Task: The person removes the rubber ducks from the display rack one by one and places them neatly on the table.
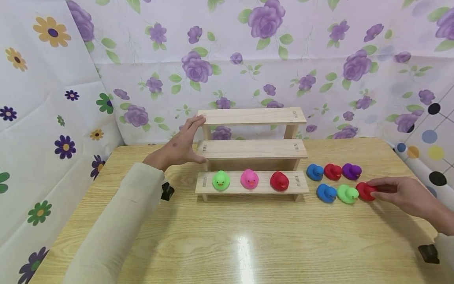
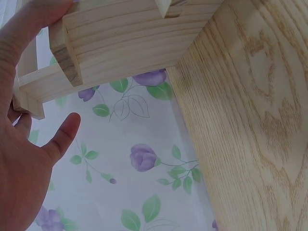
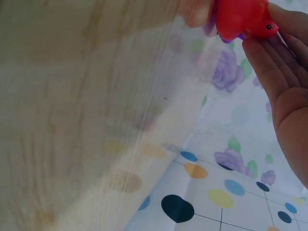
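Observation:
A three-tier wooden shelf stands on the table. My left hand is at its left end, fingers spread: fingertips at the top tier's corner, thumb by the middle tier's front edge. On the bottom tier sit a green duck, a pink duck and a red duck. To the right, my right hand pinches another red duck between thumb and fingers, at the right end of the front row. The right wrist view shows this red duck at the fingertips.
Beside the pinched duck are a light green duck and a blue duck. Behind them stand another blue duck, a red one and a purple duck. Floral sheeting hangs behind the wooden table.

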Demonstrator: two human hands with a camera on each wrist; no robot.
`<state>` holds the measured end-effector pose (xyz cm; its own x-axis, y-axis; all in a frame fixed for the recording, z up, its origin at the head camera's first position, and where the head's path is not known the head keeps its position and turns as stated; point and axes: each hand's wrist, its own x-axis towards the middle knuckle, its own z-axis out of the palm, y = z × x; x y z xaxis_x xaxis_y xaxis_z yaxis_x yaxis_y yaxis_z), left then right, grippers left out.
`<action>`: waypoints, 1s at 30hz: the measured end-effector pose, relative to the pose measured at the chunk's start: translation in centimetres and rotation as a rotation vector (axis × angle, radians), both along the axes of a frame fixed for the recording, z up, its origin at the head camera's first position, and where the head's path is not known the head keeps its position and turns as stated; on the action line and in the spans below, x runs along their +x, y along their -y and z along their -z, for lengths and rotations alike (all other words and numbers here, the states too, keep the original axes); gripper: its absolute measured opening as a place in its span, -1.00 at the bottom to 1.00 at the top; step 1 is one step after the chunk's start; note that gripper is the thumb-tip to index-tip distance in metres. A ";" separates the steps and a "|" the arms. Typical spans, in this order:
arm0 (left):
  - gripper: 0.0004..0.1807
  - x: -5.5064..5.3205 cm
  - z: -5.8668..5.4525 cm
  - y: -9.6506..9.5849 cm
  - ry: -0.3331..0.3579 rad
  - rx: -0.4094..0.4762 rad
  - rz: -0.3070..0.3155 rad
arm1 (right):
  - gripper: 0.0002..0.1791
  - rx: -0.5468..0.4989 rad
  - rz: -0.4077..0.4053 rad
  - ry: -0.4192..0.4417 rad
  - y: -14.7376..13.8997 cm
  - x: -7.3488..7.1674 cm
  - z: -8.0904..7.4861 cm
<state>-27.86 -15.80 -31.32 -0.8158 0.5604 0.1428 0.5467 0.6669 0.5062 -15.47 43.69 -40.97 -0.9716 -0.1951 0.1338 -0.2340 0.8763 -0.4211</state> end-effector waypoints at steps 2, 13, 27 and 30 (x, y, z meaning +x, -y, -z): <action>0.31 0.0 0.0 0.0 0.003 0.000 0.000 | -0.66 0.000 -0.002 0.004 -0.1 0.0 0.1; 0.31 0.0 0.0 0.0 -0.003 -0.002 -0.001 | -0.66 -0.018 -0.020 -0.014 -0.4 -0.2 0.6; 0.31 -0.1 0.0 0.0 0.004 -0.002 0.001 | -0.64 -0.030 -0.037 -0.022 -0.6 -0.2 0.5; 0.31 0.0 0.0 0.0 0.003 -0.002 -0.003 | -0.62 -0.030 -0.015 -0.008 -0.5 -0.1 0.0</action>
